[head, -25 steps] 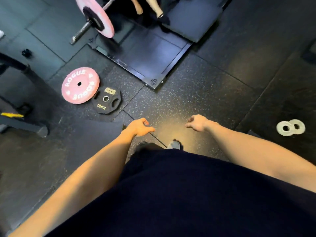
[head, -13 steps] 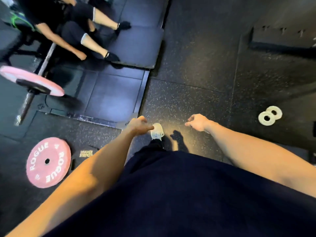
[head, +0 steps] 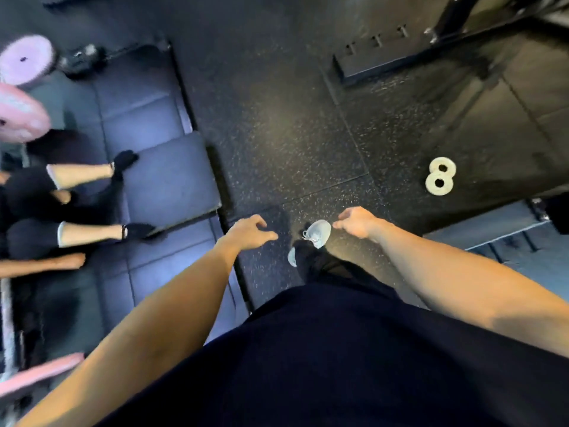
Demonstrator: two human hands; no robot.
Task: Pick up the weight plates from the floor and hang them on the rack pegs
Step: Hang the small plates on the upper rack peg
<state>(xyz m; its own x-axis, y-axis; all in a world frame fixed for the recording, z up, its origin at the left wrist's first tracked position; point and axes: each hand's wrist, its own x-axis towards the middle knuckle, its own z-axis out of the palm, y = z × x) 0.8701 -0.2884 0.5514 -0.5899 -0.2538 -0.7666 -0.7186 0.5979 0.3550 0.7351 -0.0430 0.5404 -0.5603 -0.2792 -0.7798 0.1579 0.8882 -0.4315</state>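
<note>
Two small white weight plates (head: 439,176) lie flat and touching on the black rubber floor at the right, ahead of me. My left hand (head: 248,232) hangs in front of me with loosely curled fingers and holds nothing. My right hand (head: 357,220) is likewise empty, its fingers relaxed, and it is well short of the white plates and to their left. My white shoe (head: 318,232) shows between the two hands. No rack pegs are clearly in view.
A person (head: 61,204) sits on the dark lifting platform (head: 166,177) at the left. Pink bumper plates (head: 21,115) on a barbell sit at the left edge. A black rack base (head: 400,57) with a post stands at the top right. A low metal frame (head: 505,232) lies at the right.
The view has swung to the right: the pink plate and black 10 kg plate on the floor have left the frame, and the white plates now lie closer. Both hands stay empty.
</note>
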